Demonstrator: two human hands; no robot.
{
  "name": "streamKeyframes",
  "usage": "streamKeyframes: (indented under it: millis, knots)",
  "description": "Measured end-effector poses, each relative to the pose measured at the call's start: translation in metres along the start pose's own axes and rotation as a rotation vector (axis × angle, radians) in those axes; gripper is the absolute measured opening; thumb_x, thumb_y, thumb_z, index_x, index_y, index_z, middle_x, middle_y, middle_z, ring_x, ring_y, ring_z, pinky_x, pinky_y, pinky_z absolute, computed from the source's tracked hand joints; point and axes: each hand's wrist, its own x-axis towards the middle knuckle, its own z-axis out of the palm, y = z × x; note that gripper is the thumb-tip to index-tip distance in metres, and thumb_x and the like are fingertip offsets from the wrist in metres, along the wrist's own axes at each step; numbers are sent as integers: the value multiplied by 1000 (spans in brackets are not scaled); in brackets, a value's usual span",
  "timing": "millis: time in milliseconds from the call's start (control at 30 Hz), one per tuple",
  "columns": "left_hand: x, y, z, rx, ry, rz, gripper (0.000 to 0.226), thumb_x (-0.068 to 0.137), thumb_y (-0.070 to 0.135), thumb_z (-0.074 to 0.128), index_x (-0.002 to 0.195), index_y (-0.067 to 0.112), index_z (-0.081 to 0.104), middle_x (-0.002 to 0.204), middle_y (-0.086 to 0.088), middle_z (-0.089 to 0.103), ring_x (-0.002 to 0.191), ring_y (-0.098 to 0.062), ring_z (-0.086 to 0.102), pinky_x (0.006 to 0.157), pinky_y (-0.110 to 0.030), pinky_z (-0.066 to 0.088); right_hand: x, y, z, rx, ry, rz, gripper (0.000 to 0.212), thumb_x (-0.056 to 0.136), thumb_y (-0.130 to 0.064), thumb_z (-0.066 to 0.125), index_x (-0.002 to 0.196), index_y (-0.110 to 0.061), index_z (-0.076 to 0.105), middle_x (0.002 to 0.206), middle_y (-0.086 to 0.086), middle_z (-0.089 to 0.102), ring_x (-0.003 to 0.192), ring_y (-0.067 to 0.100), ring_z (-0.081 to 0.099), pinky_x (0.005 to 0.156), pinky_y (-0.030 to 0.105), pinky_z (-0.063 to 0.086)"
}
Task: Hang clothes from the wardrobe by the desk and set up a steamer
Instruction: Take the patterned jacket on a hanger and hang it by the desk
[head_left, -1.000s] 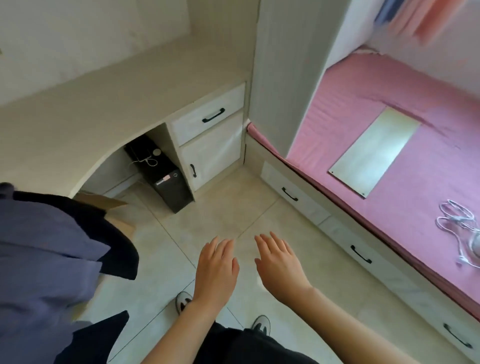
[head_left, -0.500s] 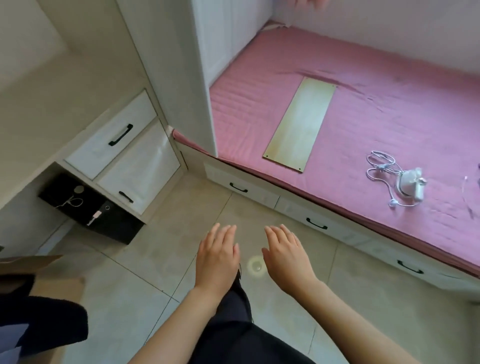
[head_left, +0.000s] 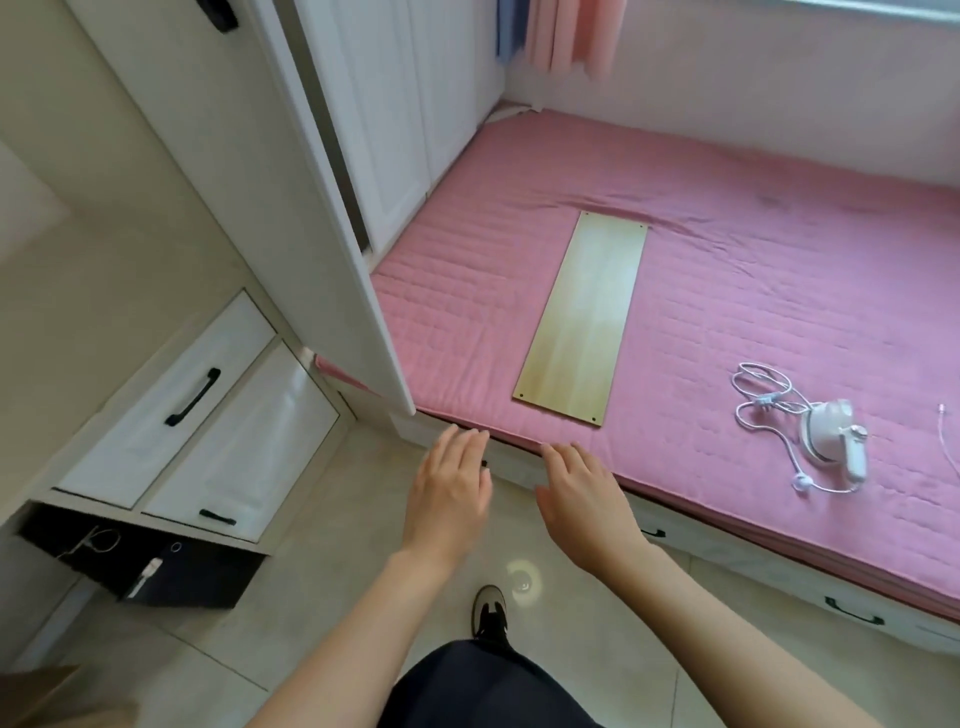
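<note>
Both hands reach forward, palms down, over the tiled floor (head_left: 311, 519) at the near edge of the bed (head_left: 753, 270); the left hand (head_left: 449, 483) is flat, fingers straight and close together, holding nothing; the right hand (head_left: 582, 499) is just beside it but apart, fingers straight, thumb spread a little, also holding nothing; the tips of both hands line up with the edge of the pink mattress, though whether they touch it cannot be told.

The steamer (head_left: 831, 436), a small white handheld one, lies on its side on the mattress, off to the right of the right hand and well apart from it; its white cord (head_left: 763, 395) lies in loose loops beside it, on the side nearer the hands, with the plug end trailing toward the bed's edge.

A pale wooden board (head_left: 582, 319) lies flat on the mattress, beyond the hands, between the wardrobe (head_left: 395, 104) and the steamer; the wardrobe, white with panelled doors, stands at the left end of the bed, beyond the left hand.

The desk (head_left: 104, 270) is at the left, with a drawer (head_left: 171, 400) and a small door below, both with black handles; a black computer case (head_left: 171, 566) sits under it; a pink curtain (head_left: 571, 31) hangs at the top; one shoe (head_left: 488, 613) shows on the floor below the hands.
</note>
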Motion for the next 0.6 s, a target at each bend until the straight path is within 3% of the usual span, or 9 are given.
streamKeyframes:
  millis: [233,500,600]
  knots:
    - [78,-24,-4,29,36,7,39,90,15,56,128,6,55,129,-10,58,128,-29,46,110,-40,33,77,9,-16,-1,75,6,40,89,-21,57,125,-3,55,120,12,62,113,33,55,92,41,47]
    - [159,-41,-4,-26,54,-71,40,93,12,51,132,5,51,132,-10,55,129,-28,43,111,-41,34,172,19,-29,3,87,-78,42,82,-22,67,118,-2,59,110,12,66,105,34,61,87,42,52]
    - [192,-45,-4,-3,85,-104,41,92,10,51,132,4,50,133,-10,55,129,-28,43,111,-40,34,214,22,-36,3,92,-142,42,86,-22,62,122,-2,57,117,13,63,111,35,58,93,43,49]
